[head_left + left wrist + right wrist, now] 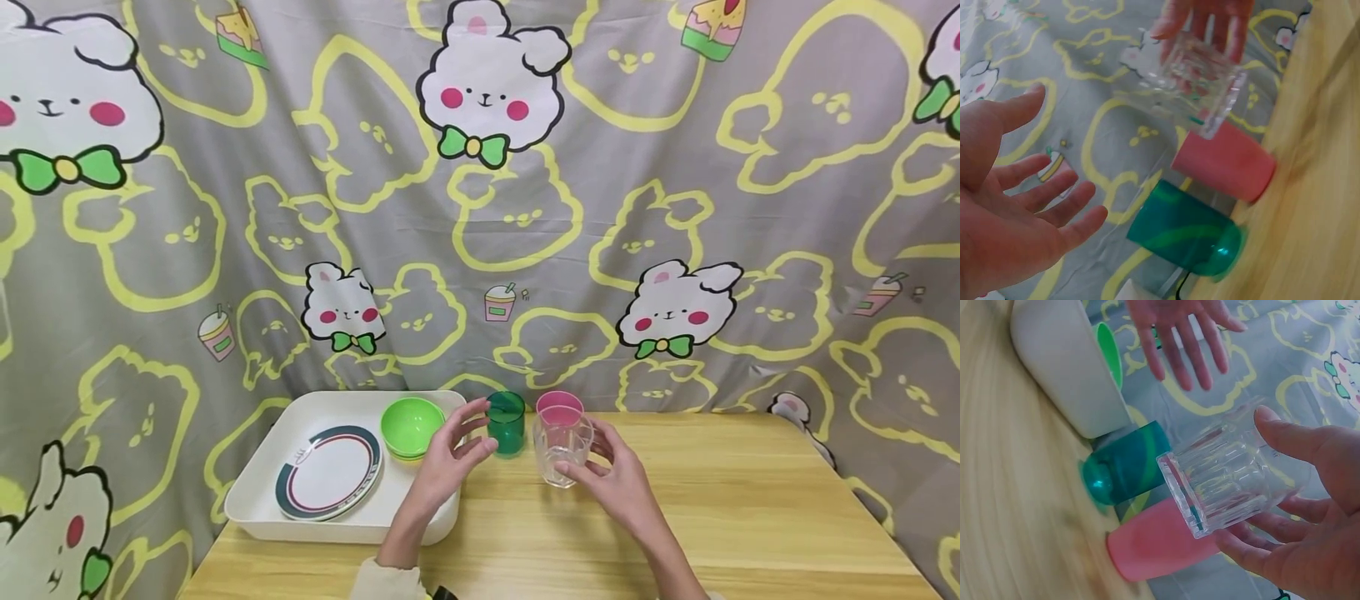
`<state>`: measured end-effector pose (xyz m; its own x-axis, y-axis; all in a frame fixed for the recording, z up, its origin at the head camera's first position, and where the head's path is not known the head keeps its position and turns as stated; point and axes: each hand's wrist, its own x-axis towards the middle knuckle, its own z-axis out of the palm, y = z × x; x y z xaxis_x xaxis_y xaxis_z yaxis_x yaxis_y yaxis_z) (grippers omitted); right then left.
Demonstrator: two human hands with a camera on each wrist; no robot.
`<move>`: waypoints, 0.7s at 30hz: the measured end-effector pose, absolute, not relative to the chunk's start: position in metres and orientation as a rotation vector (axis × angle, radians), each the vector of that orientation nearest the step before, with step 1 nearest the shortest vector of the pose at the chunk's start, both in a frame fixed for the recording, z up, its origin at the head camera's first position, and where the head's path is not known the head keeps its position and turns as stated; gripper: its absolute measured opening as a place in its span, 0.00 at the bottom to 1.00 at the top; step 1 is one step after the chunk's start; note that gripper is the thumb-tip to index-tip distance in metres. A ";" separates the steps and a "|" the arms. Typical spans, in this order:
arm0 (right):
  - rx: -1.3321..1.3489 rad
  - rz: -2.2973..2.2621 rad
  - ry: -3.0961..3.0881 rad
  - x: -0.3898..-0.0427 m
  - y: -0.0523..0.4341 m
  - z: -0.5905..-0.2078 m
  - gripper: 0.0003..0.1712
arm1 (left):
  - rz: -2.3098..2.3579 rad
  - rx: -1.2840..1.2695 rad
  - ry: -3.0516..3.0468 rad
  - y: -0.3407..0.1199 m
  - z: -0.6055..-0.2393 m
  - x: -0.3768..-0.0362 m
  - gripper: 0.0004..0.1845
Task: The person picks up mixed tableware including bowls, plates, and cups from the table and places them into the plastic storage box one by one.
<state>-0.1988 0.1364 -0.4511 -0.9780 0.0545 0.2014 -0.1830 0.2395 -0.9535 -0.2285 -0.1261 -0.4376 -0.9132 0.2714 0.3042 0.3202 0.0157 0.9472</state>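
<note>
Head view: clear glass (562, 454) hides pink cup (559, 406) base, seemingly.

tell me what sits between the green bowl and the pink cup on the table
The dark green cup stands between the green bowl and the pink cup, with the open left hand just in front of it; the head view shows this.
</note>
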 end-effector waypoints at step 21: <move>0.222 1.924 -2.258 -0.186 0.129 -0.433 0.44 | -2.271 -0.843 -2.180 -0.105 -0.441 -0.221 0.35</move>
